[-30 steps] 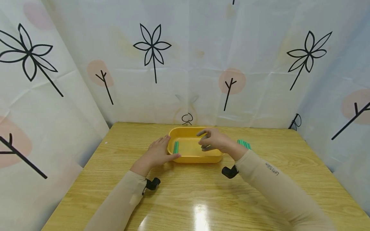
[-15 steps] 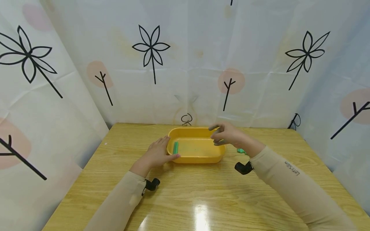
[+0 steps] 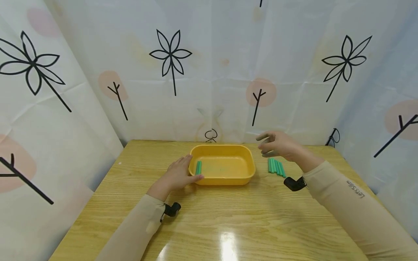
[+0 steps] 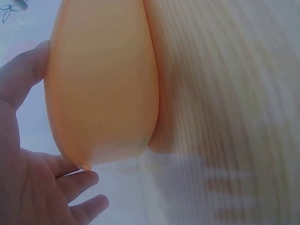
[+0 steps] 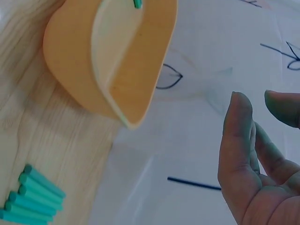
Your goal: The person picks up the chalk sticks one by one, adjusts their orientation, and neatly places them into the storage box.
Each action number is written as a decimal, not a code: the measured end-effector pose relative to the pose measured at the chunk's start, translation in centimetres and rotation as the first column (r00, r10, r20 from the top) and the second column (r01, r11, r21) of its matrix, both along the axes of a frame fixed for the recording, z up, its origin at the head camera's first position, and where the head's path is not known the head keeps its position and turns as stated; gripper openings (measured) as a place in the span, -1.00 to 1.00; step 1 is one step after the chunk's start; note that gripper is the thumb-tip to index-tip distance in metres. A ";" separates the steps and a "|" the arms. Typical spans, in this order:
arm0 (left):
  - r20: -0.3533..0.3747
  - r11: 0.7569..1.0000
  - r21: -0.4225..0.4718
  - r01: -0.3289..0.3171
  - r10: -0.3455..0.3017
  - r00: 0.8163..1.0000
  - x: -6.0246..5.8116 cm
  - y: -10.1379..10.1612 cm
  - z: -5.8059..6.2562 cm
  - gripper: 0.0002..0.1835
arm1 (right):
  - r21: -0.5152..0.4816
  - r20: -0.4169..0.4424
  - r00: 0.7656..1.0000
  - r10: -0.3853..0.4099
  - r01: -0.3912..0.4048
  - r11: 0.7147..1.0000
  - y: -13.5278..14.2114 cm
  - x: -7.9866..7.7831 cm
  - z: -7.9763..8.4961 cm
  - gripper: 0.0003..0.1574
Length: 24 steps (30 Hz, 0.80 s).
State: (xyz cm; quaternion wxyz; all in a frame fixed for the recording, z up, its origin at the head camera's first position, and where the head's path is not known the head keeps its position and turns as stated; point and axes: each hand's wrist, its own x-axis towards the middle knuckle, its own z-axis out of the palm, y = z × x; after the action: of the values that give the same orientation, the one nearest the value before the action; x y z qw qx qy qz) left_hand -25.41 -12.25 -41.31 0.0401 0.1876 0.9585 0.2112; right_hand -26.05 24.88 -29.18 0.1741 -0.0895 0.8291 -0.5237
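Note:
My left hand (image 3: pixel 179 174) holds the left end of a yellow plastic tub (image 3: pixel 225 180), thumb over the front rim and fingers along the left side. In the left wrist view, the thumb (image 4: pixel 28 70) and index finger meet the tub's rim, while other fingers stand free of it. Inside the tub's left end lie a couple of slim green sticks (image 3: pixel 198 167). Right of the tub, my right hand (image 3: pixel 279 145) hovers with bent, parted fingers and nothing between them. Several round green sticks (image 3: pixel 276 167) lie side by side below it on the table.
A light wooden table (image 3: pixel 209 217) carries everything. Hanging white sheets (image 3: pixel 212 72) printed with flowers and twigs close off the back and sides. A black cable (image 3: pixel 333 137) shows at the back right corner.
My right hand has moved from over the tub to the right, uncovering the row of green sticks on the table. The left hand has stayed at the tub's left end.

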 end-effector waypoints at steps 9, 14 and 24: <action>0.010 1.000 0.009 -0.010 0.010 1.000 0.0 -0.2 -0.1 0.15 | 0.015 0.026 0.997 -0.070 0.069 0.997 3.4 -0.8 -0.8 -0.31; 0.021 1.000 0.015 -0.006 0.006 1.000 0.0 -0.2 -0.3 0.16 | 0.048 0.040 0.996 -0.083 0.081 0.996 4.9 -0.9 -1.5 -0.27; 0.020 1.000 0.026 -0.013 0.012 1.000 0.0 0.0 -0.2 0.15 | 0.080 0.036 0.992 -0.118 0.115 0.990 6.9 -1.4 -3.5 -0.29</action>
State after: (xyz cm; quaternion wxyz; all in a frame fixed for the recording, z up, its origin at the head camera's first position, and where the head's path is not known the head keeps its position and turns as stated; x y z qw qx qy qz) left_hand -25.40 -12.29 -41.52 0.0457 0.1801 0.9563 0.2258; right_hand -27.42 31.77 -32.69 0.1637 -0.0234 0.8489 -0.5021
